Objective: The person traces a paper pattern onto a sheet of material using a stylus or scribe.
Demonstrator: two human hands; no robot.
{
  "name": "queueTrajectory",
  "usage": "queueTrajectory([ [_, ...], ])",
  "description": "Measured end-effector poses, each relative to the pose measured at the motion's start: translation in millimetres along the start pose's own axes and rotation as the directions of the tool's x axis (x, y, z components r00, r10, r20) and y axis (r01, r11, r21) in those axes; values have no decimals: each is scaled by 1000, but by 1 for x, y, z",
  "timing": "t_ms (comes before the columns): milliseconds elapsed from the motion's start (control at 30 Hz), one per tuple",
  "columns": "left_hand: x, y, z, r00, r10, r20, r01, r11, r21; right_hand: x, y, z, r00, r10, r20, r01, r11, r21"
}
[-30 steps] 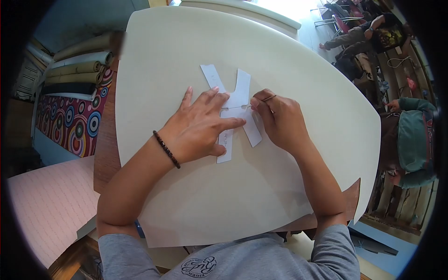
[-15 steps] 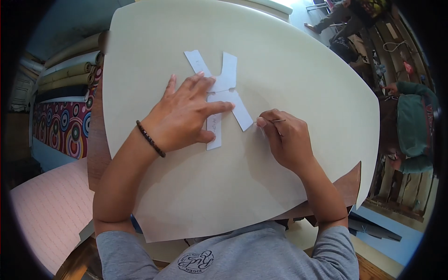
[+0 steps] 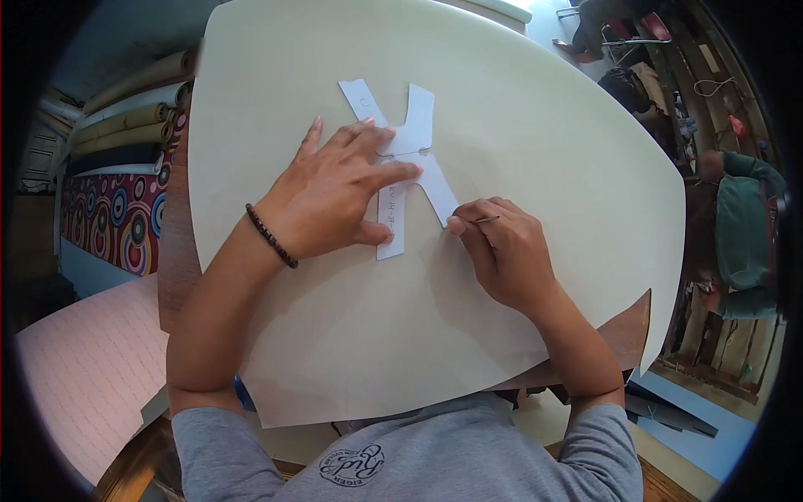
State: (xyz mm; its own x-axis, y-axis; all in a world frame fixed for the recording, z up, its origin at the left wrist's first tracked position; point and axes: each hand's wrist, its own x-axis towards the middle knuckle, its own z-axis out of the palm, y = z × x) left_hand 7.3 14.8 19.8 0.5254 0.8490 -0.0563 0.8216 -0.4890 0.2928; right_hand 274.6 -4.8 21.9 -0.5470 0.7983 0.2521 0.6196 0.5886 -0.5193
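Observation:
Two white templates meet edge to edge on a large cream sheet (image 3: 335, 335). The upper template (image 3: 421, 117) has two arms pointing up; the lower template (image 3: 438, 194) has two arms pointing down and bears handwriting. My left hand (image 3: 330, 197) lies over both with its fingers spread, pressing them on the sheet. In a pinch, my right hand (image 3: 506, 251) grips a thin pen-like tool (image 3: 487, 219). Its fingertips are at the lower right corner of the lower template. The tool's tip is hidden by the fingers.
Rolls of material (image 3: 125, 130) stand at the left above a circle-patterned cloth (image 3: 109, 222). A pink sheet (image 3: 92, 368) lies at the lower left. A person in a green top (image 3: 747, 234) is at the right beside wooden slats (image 3: 728, 335).
Both templates and my hands appear slightly higher in view. My right hand has moved a little left, closer to the lower template's corner. The person's arm at right has shifted.

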Motion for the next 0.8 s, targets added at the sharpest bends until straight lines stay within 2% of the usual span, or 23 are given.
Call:
queueTrajectory([
  [200,-1,-4,5,998,-28,-51,27,999,-26,6,2,-1,999,-34,33,34,999,-10],
  [400,0,-4,3,999,-15,-47,13,999,-45,38,8,14,1000,-18,-15,17,998,-59],
  [467,0,-5,3,999,-6,-52,4,999,-39,54,9,22,990,-113,-81,107,991,-82],
  [567,-1,-6,1,998,-7,-57,6,999,-33,58,1,28,979,-198,-53,196,979,-52],
  [800,0,-7,5,995,-1,-96,-2,999,-32,16,-22,24,984,-162,75,160,987,29],
])
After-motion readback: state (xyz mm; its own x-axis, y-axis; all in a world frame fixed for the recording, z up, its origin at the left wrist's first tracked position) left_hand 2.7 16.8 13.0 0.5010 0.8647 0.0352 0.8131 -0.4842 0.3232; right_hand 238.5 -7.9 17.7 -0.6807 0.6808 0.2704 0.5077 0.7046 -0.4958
